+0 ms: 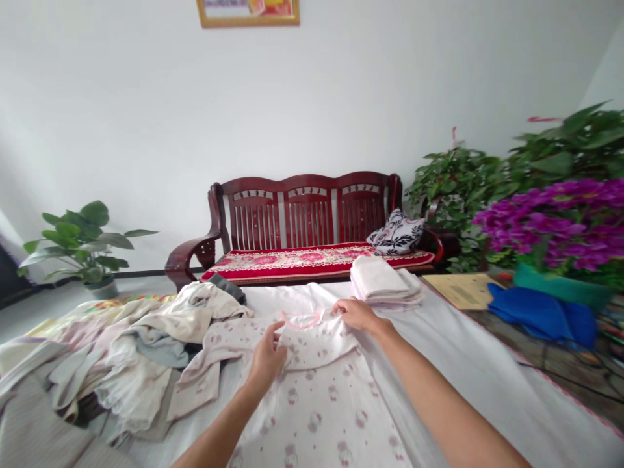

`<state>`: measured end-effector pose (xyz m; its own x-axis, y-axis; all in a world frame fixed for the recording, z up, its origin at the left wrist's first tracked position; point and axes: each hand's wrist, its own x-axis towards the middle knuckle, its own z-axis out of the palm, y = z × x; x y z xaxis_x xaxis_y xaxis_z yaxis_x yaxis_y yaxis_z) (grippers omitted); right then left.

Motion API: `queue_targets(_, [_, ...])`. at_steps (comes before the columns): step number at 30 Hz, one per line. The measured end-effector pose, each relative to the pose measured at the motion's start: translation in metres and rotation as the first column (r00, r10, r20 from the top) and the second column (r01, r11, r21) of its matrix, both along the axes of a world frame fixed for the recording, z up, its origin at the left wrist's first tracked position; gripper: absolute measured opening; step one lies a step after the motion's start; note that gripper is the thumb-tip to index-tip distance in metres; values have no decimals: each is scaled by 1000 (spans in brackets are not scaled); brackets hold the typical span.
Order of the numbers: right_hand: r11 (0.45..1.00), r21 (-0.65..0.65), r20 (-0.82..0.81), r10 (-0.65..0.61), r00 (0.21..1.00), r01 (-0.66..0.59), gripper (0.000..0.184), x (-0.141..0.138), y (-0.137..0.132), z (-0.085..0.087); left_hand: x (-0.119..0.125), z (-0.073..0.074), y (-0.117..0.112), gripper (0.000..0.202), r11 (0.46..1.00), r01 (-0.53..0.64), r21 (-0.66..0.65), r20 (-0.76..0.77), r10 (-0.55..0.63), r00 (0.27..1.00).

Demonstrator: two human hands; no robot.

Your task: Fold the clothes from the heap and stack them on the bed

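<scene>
We've got a pale long-sleeved top (316,403) w/ small printed figures & a pink neckline, spread flat on a white cloth (439,364), neck end away from us, hem twd us. 1 sleeve lies folded across the chest, approx. level w/ the shoulders; the other stretches out to our left, bent partway, its cuff beside the clothes pile (146,351).

Our L hand (267,356) is at the end of the folded sleeve, fingers half curled, thumb a bit apart from them; it's touching the fabric, but we can't tell if it's pinched. Our R hand (359,314) is at the R shoulder of the top, fingers bent down onto the cloth edge; again we can't tell how tight, as the fingertips are partly hidden.

Just beyond the R hand: a folded stack (385,286) of white items, sitting nr the far edge. The pile on our L is loose & jumbled, mostly cream, grey & pale pink.

To our R, off the white cloth: a blue cloth (541,315), crumpled, nr a tan board (458,290), w/ purple flowers (560,221) behind. Opp. us, a dark red wooden bench (307,221) w/ a red patterned runner (302,260) & 1 B&W cushion (397,233).
</scene>
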<state>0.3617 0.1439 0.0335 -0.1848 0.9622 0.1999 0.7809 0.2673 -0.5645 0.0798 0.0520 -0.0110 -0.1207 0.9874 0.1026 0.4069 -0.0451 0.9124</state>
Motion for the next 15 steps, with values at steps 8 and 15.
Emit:
queue_targets(8, [983, 95, -88, -150, 985, 159, 47, 7, -17, -11, -20, 6, 14, 45, 985, -168, 45, -138, 173, 975])
queue_targets(15, [990, 118, -127, -63, 990, 78, 48, 20, -69, -25, 14, 34, -19, 67, 994, -107, 21, -696, 92, 713])
